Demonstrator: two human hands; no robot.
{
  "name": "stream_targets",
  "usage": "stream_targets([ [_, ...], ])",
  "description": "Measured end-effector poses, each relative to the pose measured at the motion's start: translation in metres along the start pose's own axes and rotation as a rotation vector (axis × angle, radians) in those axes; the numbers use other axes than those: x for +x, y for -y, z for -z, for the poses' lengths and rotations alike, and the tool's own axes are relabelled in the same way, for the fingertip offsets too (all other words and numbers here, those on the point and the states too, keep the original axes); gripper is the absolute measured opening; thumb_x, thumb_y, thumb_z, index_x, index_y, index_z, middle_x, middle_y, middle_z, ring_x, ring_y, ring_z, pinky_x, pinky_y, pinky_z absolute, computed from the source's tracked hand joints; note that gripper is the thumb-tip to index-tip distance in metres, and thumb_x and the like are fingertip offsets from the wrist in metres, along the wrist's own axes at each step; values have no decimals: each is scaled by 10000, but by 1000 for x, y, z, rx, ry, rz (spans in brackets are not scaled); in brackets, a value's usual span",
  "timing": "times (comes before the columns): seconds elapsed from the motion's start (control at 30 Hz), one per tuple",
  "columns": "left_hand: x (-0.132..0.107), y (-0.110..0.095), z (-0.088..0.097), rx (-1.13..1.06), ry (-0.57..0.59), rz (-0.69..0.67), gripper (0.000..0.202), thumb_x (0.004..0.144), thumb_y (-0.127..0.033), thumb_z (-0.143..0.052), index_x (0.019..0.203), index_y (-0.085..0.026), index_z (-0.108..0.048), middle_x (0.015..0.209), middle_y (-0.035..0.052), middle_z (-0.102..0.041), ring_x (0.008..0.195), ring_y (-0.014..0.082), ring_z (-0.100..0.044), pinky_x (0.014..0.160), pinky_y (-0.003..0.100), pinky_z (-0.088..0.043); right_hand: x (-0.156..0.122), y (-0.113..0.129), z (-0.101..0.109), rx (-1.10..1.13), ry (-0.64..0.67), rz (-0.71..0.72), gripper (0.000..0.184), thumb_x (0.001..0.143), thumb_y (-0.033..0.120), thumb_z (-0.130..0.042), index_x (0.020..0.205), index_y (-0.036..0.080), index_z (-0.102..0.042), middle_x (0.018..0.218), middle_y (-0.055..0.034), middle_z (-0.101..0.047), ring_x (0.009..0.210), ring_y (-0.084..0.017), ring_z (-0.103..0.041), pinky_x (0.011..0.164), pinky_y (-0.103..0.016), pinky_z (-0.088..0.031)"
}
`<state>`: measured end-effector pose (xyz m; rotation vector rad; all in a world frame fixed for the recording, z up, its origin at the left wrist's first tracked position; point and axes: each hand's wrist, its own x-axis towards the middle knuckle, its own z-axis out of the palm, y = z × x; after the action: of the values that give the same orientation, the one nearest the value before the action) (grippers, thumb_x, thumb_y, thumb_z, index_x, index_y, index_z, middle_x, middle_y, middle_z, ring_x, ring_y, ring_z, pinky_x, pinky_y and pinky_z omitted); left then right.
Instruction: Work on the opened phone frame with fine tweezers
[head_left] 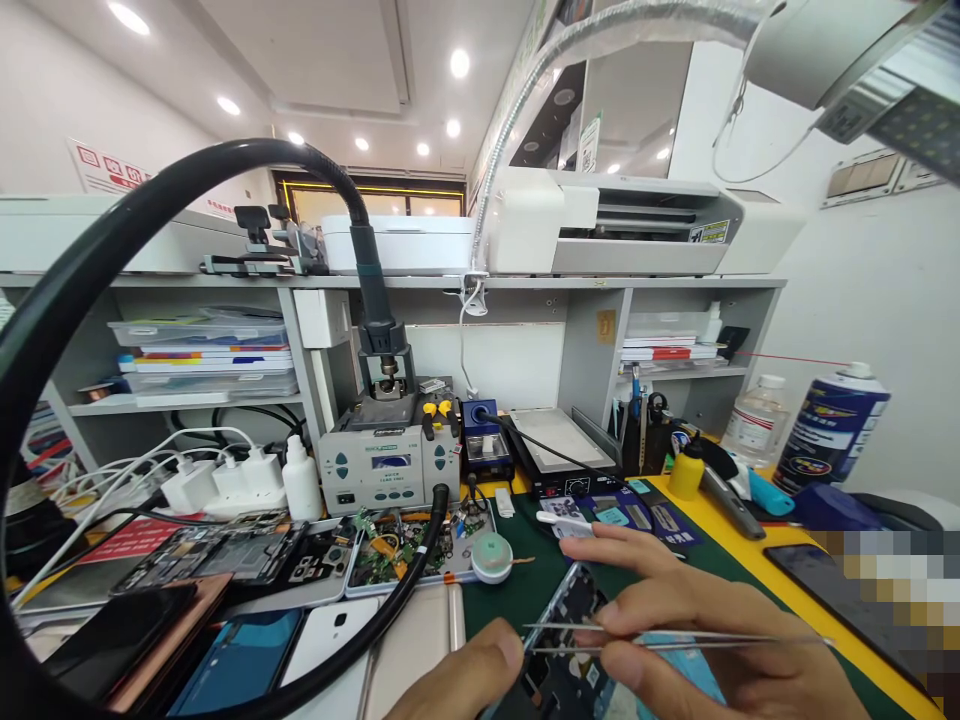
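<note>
White casing marks a phone (334, 642) lying on the counter (517, 595), toward its near edge. Rightward, the left hand (461, 680) grips an opened handset (551, 692), held above the green top, left of the counter's yellow right edge; its long axis slants from near left to far right. The right hand (697, 600) pinches tweezers (720, 638), nearly level, slightly parted tips pointing left across the handset, beside the left thumb.

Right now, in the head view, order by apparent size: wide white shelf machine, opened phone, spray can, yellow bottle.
1. Wide white shelf machine
2. Opened phone and spray can: unsure; the phone is nearer the camera and partly hidden
3. Yellow bottle
</note>
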<state>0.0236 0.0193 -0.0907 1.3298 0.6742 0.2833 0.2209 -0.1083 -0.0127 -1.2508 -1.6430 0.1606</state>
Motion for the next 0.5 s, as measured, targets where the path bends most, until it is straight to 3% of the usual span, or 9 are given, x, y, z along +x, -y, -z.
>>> stream_targets([
  [0.17, 11, -6, 10, 49, -43, -24, 231, 735, -408, -734, 671, -190, -695, 652, -5, -715, 750, 212, -702, 821, 310, -536, 1, -3, 1, -6, -29, -1, 86, 830, 260, -800, 894, 314, -783, 1103, 1, -808, 1195, -293, -681, 1104, -394, -507],
  [0.27, 15, -8, 11, 56, -67, -24, 168, 696, -340, -753, 662, -183, -705, 627, -13, -695, 681, 201, -673, 784, 329, -536, 1, -7, 7, 90, -66, -97, 51, 857, 318, -789, 903, 332, -772, 1123, 13, -799, 1103, -244, -731, 973, -293, -593],
  [0.37, 12, -10, 6, 47, -98, -27, 231, 777, -410, -697, 695, -195, -679, 654, -12, -699, 732, 209, -685, 813, 347, -537, 3, -8, 15, 169, -151, -184, 112, 941, 375, -687, 887, 307, -758, 1060, -10, -796, 1041, -224, -738, 875, -243, -618],
  [0.5, -4, -17, -7, 26, -123, -74, 345, 861, -544, -613, 768, -212, -633, 746, 10, -720, 849, 217, -702, 906, 338, -505, 14, -4, 14, 254, -234, -241, 352, 909, 549, -663, 798, 223, -739, 829, -63, -752, 929, -282, -727, 849, -345, -612],
])
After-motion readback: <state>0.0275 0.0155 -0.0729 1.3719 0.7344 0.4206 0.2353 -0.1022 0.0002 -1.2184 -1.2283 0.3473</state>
